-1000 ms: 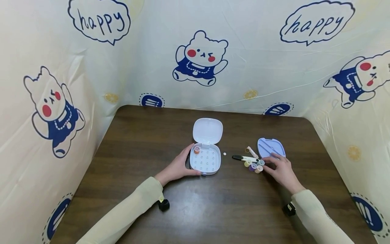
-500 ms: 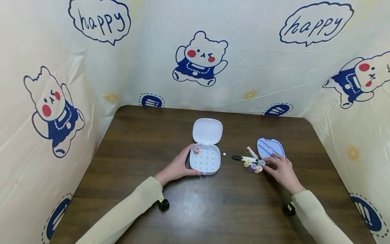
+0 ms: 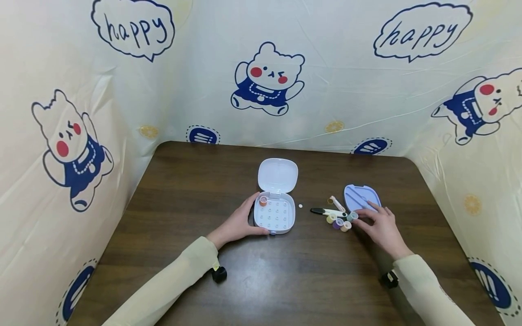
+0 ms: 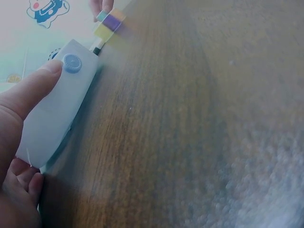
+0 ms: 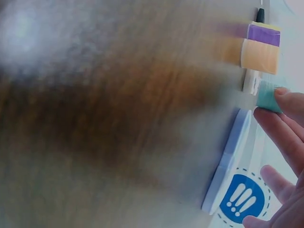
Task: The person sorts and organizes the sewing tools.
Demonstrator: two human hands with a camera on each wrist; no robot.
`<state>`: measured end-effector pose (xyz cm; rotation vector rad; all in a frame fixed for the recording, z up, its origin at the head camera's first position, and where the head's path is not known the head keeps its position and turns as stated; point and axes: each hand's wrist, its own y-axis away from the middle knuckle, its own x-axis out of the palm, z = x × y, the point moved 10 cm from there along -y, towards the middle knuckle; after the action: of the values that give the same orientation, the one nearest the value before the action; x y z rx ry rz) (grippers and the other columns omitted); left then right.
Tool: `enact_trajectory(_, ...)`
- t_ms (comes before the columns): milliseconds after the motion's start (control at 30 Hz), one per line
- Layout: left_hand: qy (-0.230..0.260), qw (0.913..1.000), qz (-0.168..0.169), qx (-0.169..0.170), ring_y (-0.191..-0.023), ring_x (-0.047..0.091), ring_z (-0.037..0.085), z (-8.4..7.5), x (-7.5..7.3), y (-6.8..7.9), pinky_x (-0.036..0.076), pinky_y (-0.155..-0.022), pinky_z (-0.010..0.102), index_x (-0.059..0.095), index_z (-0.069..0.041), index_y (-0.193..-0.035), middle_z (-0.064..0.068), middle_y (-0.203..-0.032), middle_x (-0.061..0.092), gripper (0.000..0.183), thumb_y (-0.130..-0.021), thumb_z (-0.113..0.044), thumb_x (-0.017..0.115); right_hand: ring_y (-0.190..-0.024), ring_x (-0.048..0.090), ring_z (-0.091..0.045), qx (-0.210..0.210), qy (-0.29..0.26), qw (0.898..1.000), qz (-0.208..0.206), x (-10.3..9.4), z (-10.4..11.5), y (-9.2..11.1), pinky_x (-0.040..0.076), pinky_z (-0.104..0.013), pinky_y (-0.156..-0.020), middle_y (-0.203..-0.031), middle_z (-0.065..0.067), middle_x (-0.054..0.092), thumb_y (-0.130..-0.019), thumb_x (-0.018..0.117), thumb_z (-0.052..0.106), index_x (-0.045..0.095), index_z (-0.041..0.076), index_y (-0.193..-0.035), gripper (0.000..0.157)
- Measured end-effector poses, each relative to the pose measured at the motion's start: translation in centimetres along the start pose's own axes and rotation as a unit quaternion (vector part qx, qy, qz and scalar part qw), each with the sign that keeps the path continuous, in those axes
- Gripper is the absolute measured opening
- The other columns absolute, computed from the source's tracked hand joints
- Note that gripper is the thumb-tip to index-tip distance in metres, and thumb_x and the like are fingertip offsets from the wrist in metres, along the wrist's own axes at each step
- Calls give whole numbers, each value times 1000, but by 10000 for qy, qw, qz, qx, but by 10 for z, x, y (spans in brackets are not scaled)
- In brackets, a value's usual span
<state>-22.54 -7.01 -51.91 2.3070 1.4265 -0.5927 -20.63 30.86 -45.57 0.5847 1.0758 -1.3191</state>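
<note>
A white sewing box [image 3: 274,216] stands with its lid [image 3: 278,175] raised, and rows of small pegs fill its floor. One orange thread spool [image 3: 263,200] sits in its back left corner. My left hand [image 3: 234,226] grips the box's left side, thumb [image 4: 40,85] at the front by a round button [image 4: 72,63]. Over on the right, my right hand [image 3: 381,228] pinches a teal thread spool [image 5: 268,97] between thumb and fingers, slightly tilted. Beside it are a yellow spool [image 3: 331,219], a purple spool [image 3: 338,223] and a peach spool [image 3: 346,226].
Black-and-white thread snips [image 3: 326,211] lie behind the spools, with a pale pink tube [image 3: 337,203] and a small brown item [image 3: 330,200]. A lavender tray [image 3: 359,194] is behind the right hand. Near the box rests a tiny white disc [image 3: 300,206].
My right hand has shifted slightly right, and the teal spool has tilted and moved a little away from the others. The left hand keeps its hold on the sewing box.
</note>
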Motion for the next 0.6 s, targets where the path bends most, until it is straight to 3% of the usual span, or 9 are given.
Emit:
enact_trajectory(100,2,10000,17,-26,-154,29,26,0,1,0,27,-124,49,16,-15,-168,9,-169,26,125,-75,-47,94,-130,52,-53,-103,5,9999,-132,-5,4,0,24,-78,-106,-96,-15,79,-84,87,12,79,5,-104,23)
enact_trajectory(367,-11,10000,-14,-26,-154,29,26,0,0,0,28,-124,49,17,-13,-168,9,-169,27,125,-75,-47,94,-132,48,-54,-202,-83,9995,-215,-11,15,-3,19,-77,-111,-115,-28,73,-85,86,12,79,4,-107,24)
enact_trajectory(600,13,10000,-10,-8,-154,29,26,0,0,0,27,-124,49,18,-13,-167,9,-169,27,125,-75,-46,94,-135,46,-53,-350,-140,9991,-173,-10,31,-11,17,-76,-112,-104,-20,77,-85,86,11,80,6,-105,22)
